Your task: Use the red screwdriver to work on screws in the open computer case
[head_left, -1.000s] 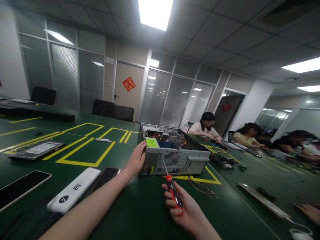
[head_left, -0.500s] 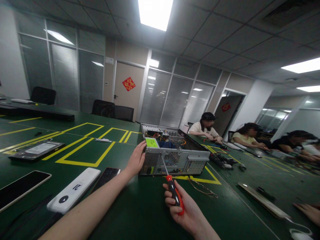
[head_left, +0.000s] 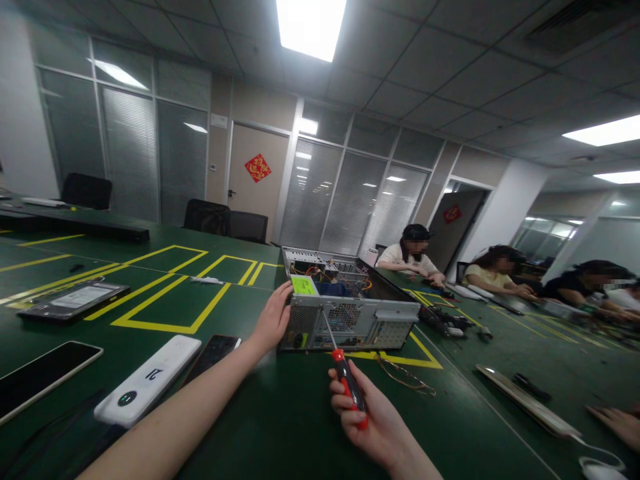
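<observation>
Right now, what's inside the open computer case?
Inside the computer case: a green-labelled box at the near left corner, a blue part, and red and orange wires. Its rear panel hides everything lower down.

On the dark green table [head_left: 280, 413], the left hand [head_left: 273, 320] grips the near-left corner of an open grey metal computer case [head_left: 350, 313]. The right hand [head_left: 373, 427] holds a red-and-black-handled screwdriver [head_left: 345, 380], its shaft reaching the case's back panel. A white oblong device [head_left: 150, 387] lies near left.
</observation>
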Demonstrator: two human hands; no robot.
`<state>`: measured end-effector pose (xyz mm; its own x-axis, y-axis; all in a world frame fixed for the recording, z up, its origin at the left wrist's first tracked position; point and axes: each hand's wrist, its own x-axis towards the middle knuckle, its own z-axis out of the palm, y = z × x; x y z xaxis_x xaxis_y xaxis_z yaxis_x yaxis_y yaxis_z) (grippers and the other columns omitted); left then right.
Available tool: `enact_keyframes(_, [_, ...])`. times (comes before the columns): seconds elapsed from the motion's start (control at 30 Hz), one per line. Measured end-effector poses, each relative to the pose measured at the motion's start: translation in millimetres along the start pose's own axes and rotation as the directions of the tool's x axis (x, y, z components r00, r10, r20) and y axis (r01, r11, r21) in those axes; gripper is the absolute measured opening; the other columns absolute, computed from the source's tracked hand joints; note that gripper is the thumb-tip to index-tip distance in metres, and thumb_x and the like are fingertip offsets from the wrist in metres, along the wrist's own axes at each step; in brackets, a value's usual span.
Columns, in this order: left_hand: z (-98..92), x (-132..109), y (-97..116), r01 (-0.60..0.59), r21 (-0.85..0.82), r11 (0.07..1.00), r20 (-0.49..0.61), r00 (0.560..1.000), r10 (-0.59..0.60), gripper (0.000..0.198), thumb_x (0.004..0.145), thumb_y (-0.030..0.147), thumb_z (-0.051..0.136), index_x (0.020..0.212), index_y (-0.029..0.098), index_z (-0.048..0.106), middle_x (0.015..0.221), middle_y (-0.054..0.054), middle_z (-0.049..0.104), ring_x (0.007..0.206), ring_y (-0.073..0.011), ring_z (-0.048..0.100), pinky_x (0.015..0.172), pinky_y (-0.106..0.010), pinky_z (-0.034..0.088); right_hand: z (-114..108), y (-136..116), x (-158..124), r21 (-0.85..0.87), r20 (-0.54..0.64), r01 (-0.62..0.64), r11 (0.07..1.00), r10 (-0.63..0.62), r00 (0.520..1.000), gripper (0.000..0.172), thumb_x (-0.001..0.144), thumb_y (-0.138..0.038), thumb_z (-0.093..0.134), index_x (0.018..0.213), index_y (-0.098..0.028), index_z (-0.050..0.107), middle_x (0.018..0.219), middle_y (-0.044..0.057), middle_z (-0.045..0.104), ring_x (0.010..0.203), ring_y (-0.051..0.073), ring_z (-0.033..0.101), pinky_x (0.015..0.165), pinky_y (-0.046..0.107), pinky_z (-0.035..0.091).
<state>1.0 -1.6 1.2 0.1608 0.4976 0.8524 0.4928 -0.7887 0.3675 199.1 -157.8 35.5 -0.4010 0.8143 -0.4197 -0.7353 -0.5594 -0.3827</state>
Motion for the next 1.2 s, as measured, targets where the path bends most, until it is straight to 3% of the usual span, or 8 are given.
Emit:
enact_keyframes(0.2, [-0.7, 0.2, 0.6, -0.004, -0.005, 1.000, 0.006, 1.000, 0.004, 0.041, 0.092, 0.023, 0.029, 0.133, 0.019, 0.032, 0.140, -0.011, 0.036, 0.132, -0.0198, 0.031, 0.110, -0.043, 0.028, 1.2, 0.9, -2.1, 0.126, 0.030, -0.031, 0.992, 0.027, 0.999, 0.025, 0.089, -0.035, 0.043, 0.076, -0.013, 0.045, 0.057, -0.007, 0.034, 0.041, 0.000, 0.033, 0.034, 0.006, 0.026])
enact_keyframes(0.4, [-0.3, -0.5, 0.2, -0.002, -0.017, 1.000, 0.010, 1.000, 0.002, 0.041, 0.092, 0.023, 0.029, 0.133, 0.019, 0.032, 0.140, -0.011, 0.035, 0.132, -0.0200, 0.031, 0.109, -0.043, 0.028, 1.6, 2.6, 0.0, -0.007, 0.026, 0.053, 0.999, -0.053, 0.998, 0.025, 0.088, -0.035, 0.046, 0.084, -0.011, 0.049, 0.067, 0.001, 0.050, 0.054, 0.005, 0.047, 0.047, 0.011, 0.040])
enact_keyframes(0.5, [-0.4, -0.8, 0.2, 0.006, -0.016, 1.000, 0.010, 1.000, -0.006, 0.042, 0.092, 0.024, 0.030, 0.133, 0.019, 0.032, 0.140, -0.011, 0.035, 0.132, -0.0203, 0.031, 0.109, -0.044, 0.029, -1.7, 1.4, 1.9, -0.062, 0.053, 0.048, 0.997, -0.044, 0.998, 0.024, 0.087, -0.036, 0.049, 0.085, -0.012, 0.051, 0.065, 0.000, 0.049, 0.052, 0.004, 0.044, 0.045, 0.011, 0.037])
enact_keyframes(0.67, [-0.8, -0.2, 1.2, 0.001, -0.015, 1.000, 0.004, 1.000, -0.001, 0.041, 0.092, 0.024, 0.029, 0.133, 0.019, 0.032, 0.140, -0.011, 0.035, 0.132, -0.0206, 0.031, 0.109, -0.044, 0.029, -3.6, 0.8, 2.2, 0.016, 0.075, 0.035, 0.999, -0.036, 0.997, 0.025, 0.087, -0.038, 0.048, 0.087, -0.013, 0.051, 0.062, -0.003, 0.044, 0.048, 0.003, 0.038, 0.036, 0.008, 0.028])
enact_keyframes(0.83, [-0.5, -0.2, 0.8, 0.005, -0.006, 1.000, 0.012, 1.000, -0.005, 0.041, 0.092, 0.024, 0.029, 0.133, 0.019, 0.032, 0.140, -0.011, 0.036, 0.132, -0.0210, 0.032, 0.109, -0.045, 0.029, -0.5, 1.0, 0.1, 0.060, 0.022, 0.057, 0.997, -0.058, 0.998, 0.026, 0.088, -0.034, 0.047, 0.072, -0.013, 0.048, 0.057, -0.005, 0.041, 0.043, 0.000, 0.037, 0.037, 0.006, 0.031])
enact_keyframes(1.0, [-0.7, -0.4, 1.1, 0.010, -0.003, 1.000, 0.011, 1.000, -0.010, 0.042, 0.092, 0.024, 0.028, 0.134, 0.019, 0.032, 0.140, -0.011, 0.036, 0.132, -0.0204, 0.032, 0.109, -0.045, 0.028, -0.7, -1.8, 0.1, 0.048, -0.066, 0.085, 0.995, -0.081, 0.994, 0.025, 0.088, -0.034, 0.048, 0.084, -0.010, 0.054, 0.054, -0.004, 0.047, 0.043, 0.003, 0.044, 0.040, 0.009, 0.039])
enact_keyframes(1.1, [-1.2, -0.1, 1.9, 0.014, -0.004, 1.000, 0.010, 1.000, -0.014, 0.042, 0.092, 0.025, 0.028, 0.134, 0.020, 0.031, 0.140, -0.011, 0.036, 0.131, -0.0206, 0.033, 0.109, -0.045, 0.029, -1.7, -1.7, 1.4, 0.036, -0.055, 0.080, 0.996, -0.078, 0.995, 0.025, 0.088, -0.034, 0.048, 0.087, -0.010, 0.055, 0.060, 0.000, 0.054, 0.043, 0.002, 0.044, 0.038, 0.009, 0.037])
enact_keyframes(1.2, [-1.2, 0.0, 1.9, 0.012, -0.013, 1.000, 0.006, 1.000, -0.012, 0.042, 0.092, 0.025, 0.028, 0.134, 0.020, 0.031, 0.140, -0.011, 0.036, 0.132, -0.0209, 0.033, 0.109, -0.045, 0.029, -1.0, -0.5, 2.3, 0.043, -0.009, 0.074, 0.996, -0.074, 0.997, 0.023, 0.088, -0.032, 0.048, 0.085, -0.010, 0.055, 0.058, -0.001, 0.052, 0.043, 0.002, 0.042, 0.038, 0.009, 0.036])
